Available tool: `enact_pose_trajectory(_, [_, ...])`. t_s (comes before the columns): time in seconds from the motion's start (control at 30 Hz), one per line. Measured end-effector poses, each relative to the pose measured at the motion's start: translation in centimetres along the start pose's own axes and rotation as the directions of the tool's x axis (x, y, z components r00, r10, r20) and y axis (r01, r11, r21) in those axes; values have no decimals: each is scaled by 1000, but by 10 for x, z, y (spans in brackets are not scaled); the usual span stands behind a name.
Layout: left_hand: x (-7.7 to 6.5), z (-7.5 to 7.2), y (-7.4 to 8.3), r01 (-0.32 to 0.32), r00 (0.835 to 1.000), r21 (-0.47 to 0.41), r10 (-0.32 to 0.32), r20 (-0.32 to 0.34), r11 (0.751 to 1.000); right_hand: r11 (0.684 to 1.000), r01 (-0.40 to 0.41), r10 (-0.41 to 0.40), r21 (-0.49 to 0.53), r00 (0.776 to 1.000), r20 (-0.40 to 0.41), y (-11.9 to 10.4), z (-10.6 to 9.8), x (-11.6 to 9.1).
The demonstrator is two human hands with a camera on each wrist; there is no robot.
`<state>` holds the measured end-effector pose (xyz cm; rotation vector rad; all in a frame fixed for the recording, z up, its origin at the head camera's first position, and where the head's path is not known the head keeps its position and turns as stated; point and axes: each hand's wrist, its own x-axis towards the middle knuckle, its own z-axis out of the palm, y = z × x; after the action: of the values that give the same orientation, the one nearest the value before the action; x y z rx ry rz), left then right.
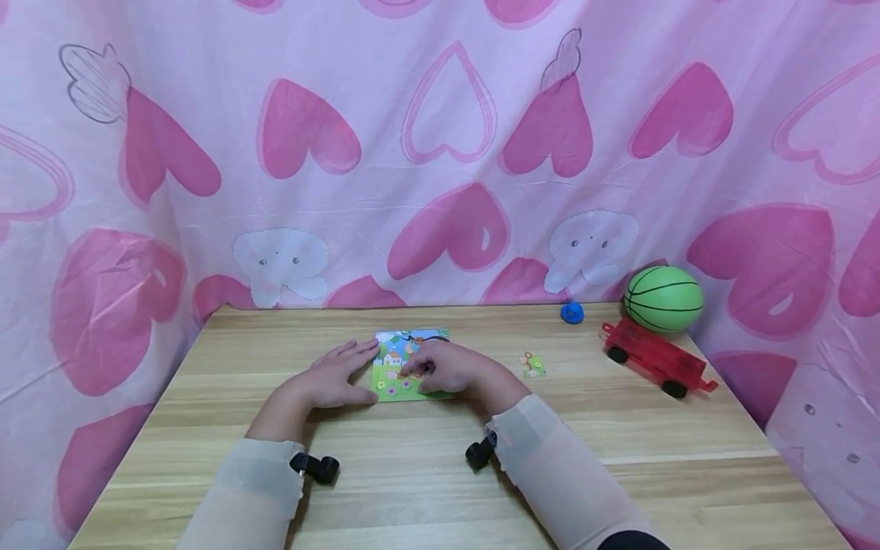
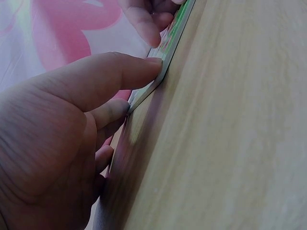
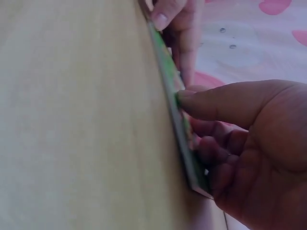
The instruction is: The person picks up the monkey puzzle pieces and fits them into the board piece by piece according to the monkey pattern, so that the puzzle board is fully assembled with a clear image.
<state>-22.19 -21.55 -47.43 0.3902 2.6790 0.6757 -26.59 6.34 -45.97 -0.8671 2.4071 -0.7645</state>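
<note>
A flat, rectangular picture puzzle (image 1: 390, 387), printed with sky, a house, grass and flowers, lies on the wooden table between both hands. My left hand (image 1: 337, 376) is at its left side, fingers spread and fairly straight. In the left wrist view its thumb (image 2: 139, 72) touches the near edge by the corner. Over the right part of the puzzle is my right hand (image 1: 447, 365), fingers bent and fingertips down at the picture. The right thumb (image 3: 211, 103) reaches the near edge in the right wrist view. Whether it pinches a piece I cannot tell.
To the right lies a small loose puzzle piece (image 1: 533, 365) with green on it. Farther right stand a red toy wagon (image 1: 656, 357) with black wheels, a green ball (image 1: 663, 299) and a small blue round object (image 1: 572, 312). A pink heart-patterned curtain (image 1: 440, 176) hangs behind the table.
</note>
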Motion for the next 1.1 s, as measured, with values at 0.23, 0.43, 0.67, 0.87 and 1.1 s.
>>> enact_pose_trajectory(0.23, [0, 1, 0, 1, 1000, 6, -1, -4, 1000, 994, 19, -19, 110, 1000, -1, 3, -17, -13])
enact_pose_trajectory(0.43, [0, 2, 0, 2, 1000, 7, -1, -12, 1000, 996, -63, 68, 67, 994, -80, 17, -41, -37])
enact_pose_trajectory(0.67, [0, 1, 1, 6, 1000, 8, -6, -14, 1000, 980, -146, 168, 133, 970, -175, 60, -65, -76])
enact_pose_trajectory(0.87, [1, 1, 1, 10, 1000, 6, -10, -14, 1000, 955, -226, 271, 194, 929, -253, 96, -75, -115])
enact_pose_trajectory(1.1, [2, 3, -2, 8, 1000, 9, -8, -13, 1000, 952, -248, 292, 177, 911, -290, 124, -78, -145])
